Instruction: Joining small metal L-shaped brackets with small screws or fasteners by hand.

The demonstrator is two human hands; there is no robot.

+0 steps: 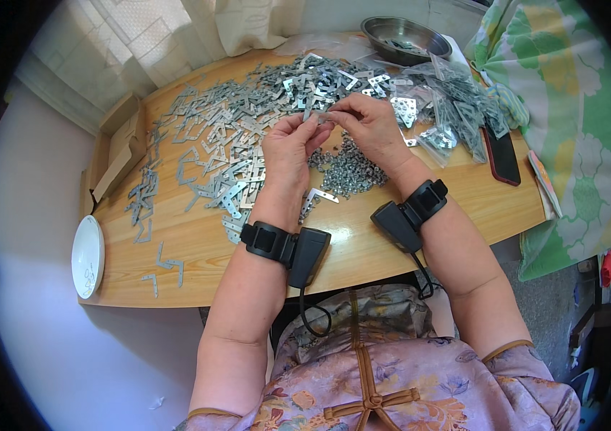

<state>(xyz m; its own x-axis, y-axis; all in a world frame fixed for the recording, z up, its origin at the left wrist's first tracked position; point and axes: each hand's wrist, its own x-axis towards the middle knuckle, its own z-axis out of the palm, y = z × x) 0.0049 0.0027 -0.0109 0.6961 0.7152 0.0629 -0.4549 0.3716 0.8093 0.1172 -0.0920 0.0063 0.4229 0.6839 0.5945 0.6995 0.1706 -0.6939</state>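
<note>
Above the middle of the table, my left hand is closed with thumb and fingers on a flat metal corner bracket, whose end sticks up past the thumb. My right hand meets it there, its thumb and forefinger pinched together at the bracket's side. What those fingertips hold is too small to make out. Below both hands lies a heap of small metal screws. One L-shaped bracket rests just nearer to me than the heap. A wide pile of flat corner brackets spreads to the left and behind.
Clear plastic bags of brackets lie at the right, with a dark phone beside them. A metal bowl stands at the back. On the left are an open cardboard box and a white bowl at the edge.
</note>
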